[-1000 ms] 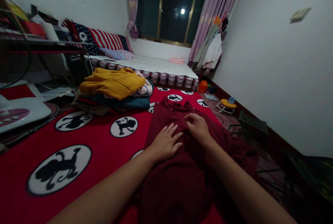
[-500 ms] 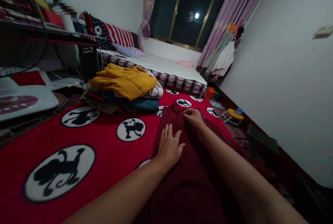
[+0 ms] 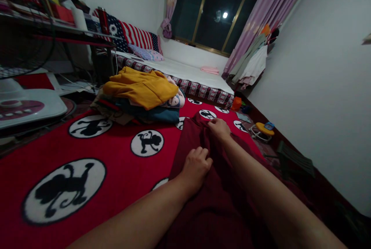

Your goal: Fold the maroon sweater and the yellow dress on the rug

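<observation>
A dark red garment [image 3: 203, 214] lies spread on the red blanket [image 3: 121, 179], which has monkey figures in white circles. My left hand [image 3: 197, 168] is closed on the garment's middle, its fingers curled into the cloth. Farther up, close to the collar end, my right hand [image 3: 219, 128] pinches the same garment. Folds run through the cloth between both hands. A pile of folded clothes stands to the left, with a yellow garment [image 3: 142, 87] on top and a teal one [image 3: 162, 115] lower down.
A bed [image 3: 188, 69] with a white sheet stands at the back below the window. Along the right wall are a yellow-topped stool [image 3: 264, 128] and a dark green folding stool [image 3: 295, 158]. A fan base [image 3: 31, 106] stands at the left, beside a desk [image 3: 75, 34].
My left hand has gone from lying flat with spread fingers to gripping the cloth, and has shifted slightly right. The right hand keeps its pinch. The view has turned slightly.
</observation>
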{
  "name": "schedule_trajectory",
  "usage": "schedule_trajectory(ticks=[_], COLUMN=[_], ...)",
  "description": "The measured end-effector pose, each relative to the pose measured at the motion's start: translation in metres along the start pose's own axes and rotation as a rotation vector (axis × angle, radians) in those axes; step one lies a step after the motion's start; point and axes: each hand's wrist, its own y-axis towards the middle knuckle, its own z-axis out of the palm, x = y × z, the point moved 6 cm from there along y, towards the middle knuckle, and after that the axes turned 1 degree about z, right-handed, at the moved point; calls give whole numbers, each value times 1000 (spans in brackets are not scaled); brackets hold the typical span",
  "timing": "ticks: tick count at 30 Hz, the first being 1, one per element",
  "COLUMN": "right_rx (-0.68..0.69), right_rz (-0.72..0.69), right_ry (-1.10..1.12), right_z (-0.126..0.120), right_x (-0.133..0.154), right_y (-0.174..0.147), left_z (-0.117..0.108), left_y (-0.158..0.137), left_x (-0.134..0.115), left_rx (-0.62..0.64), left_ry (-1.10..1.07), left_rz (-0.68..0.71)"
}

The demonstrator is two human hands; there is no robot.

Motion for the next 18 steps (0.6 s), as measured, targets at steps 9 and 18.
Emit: schedule_trajectory(ticks=[9, 18], right_rx=[122, 39], right_rz=[53, 112], right_ry=[-90, 299], right_z=[9, 24], right_x=[3, -17], right_y=[9, 27], left_z=[3, -4], left_y=[0, -8], left_x=[-10, 16], left_rx=[15, -92], left_ry=[27, -157], left_rz=[157, -267])
